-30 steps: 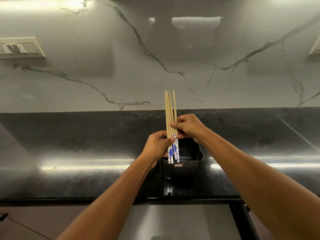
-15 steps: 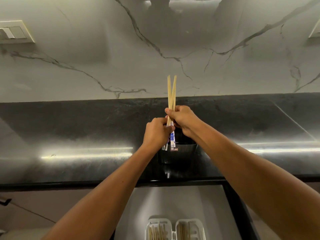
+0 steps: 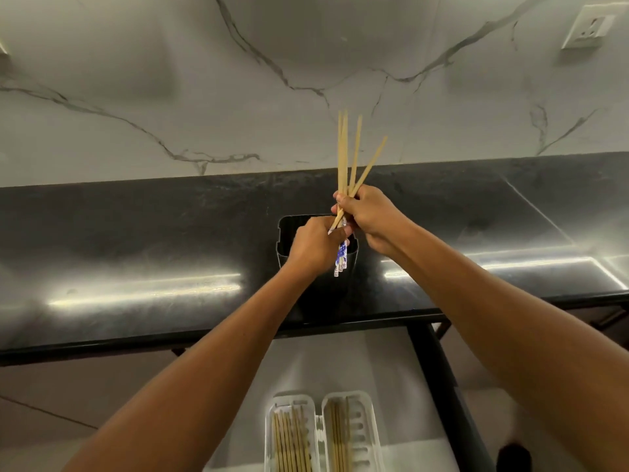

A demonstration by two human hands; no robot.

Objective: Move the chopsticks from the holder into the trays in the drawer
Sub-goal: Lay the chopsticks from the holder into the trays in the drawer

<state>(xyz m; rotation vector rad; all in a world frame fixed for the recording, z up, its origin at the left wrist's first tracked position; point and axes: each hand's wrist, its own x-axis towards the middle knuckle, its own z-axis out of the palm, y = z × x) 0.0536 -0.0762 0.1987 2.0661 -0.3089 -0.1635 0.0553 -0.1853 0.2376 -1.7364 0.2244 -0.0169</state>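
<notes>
A bundle of wooden chopsticks (image 3: 344, 155) with blue-and-white patterned ends stands upright above the black holder (image 3: 285, 233) on the dark counter. My left hand (image 3: 315, 245) grips the bundle low, near the patterned ends. Higher up, my right hand (image 3: 369, 216) is closed around the same sticks, whose tips fan apart above it. Below the counter, the open drawer (image 3: 343, 362) holds two white trays (image 3: 272, 417), the left tray with several chopsticks and the right tray (image 3: 369, 430) with a few.
A marble backsplash rises behind the counter (image 3: 136, 240), with a wall socket (image 3: 587, 27) at the top right. The drawer's dark right rail (image 3: 439, 379) runs toward me. A dark object (image 3: 514, 458) sits at the bottom right.
The view has tilted down, showing more of the drawer and trays. The bundle has lifted slightly and shifted right, and its tips have fanned apart.
</notes>
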